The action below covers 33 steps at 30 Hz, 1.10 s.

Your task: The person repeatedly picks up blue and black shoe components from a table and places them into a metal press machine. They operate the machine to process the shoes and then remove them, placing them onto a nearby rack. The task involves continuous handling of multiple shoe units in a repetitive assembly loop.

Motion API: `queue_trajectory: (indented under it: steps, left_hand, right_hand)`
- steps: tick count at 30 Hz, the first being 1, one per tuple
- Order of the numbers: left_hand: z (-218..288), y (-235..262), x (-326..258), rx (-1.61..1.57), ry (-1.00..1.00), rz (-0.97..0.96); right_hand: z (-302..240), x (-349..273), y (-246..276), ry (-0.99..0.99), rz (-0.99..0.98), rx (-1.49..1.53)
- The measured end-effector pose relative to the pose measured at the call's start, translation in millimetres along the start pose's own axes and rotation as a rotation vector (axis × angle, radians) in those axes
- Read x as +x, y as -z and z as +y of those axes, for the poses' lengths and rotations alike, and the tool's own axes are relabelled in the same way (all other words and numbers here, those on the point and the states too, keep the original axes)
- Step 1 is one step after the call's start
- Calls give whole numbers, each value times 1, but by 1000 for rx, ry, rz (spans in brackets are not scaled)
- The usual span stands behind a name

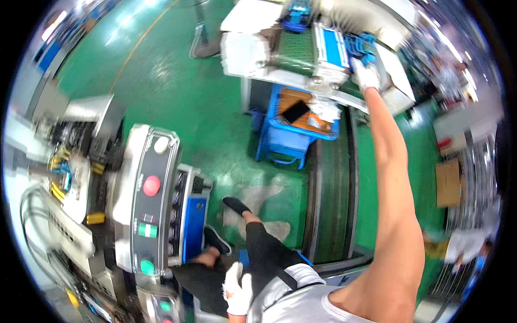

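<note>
My right arm stretches far forward. Its white-gloved hand [367, 75] is at a cluster of blue parts [361, 46] lying beside the conveyor; blur hides whether the fingers close on one. Next to that hand stands an open white box [396, 75]. The conveyor has a green belt [295, 51], and another blue part [296, 16] rests at its far end. Low in front of my body, near my thigh, hangs my left hand [237, 290], also in a white glove. Its thumb and fingers are apart, with nothing visible in them.
At left stands a control panel [153, 199] with red, white and green buttons, beside machinery with cables. A blue stool [285, 142] carries a dark phone [295, 112] and crumpled white cloth. Metal rails [318, 199] run along the green floor. A cardboard box [448, 183] stands at right.
</note>
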<state>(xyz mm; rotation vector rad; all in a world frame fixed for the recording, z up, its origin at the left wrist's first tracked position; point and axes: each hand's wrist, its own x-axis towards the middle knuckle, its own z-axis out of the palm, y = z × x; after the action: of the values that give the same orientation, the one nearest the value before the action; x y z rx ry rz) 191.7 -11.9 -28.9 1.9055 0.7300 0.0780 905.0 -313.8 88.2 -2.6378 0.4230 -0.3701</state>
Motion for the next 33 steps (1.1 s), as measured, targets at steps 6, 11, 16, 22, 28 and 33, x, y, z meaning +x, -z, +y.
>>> queue_trajectory:
  steps: [6,11,16,22,28,33]
  left_hand:
    - [-17,48,-57,129,82,171]
    - [-47,72,-162,-90,369,553]
    - [-123,76,-332,-33,896,923]
    - [-172,16,-594,160,1720,1372]
    - [-224,-129,-650,-115,1685,1407]
    - [-275,-104,-595,-380,2156,1333]
  right_hand:
    - [56,-249,-59,136,-339,976]
    - [53,-499,-98,42,-998,765]
    - [-9,-610,-84,537,-1530,549]
    - [-54,-636,-89,947,-1598,291]
    - [-67,-632,-80,986,-1563,54]
    - [-95,-643,-72,1212,-1588,-65]
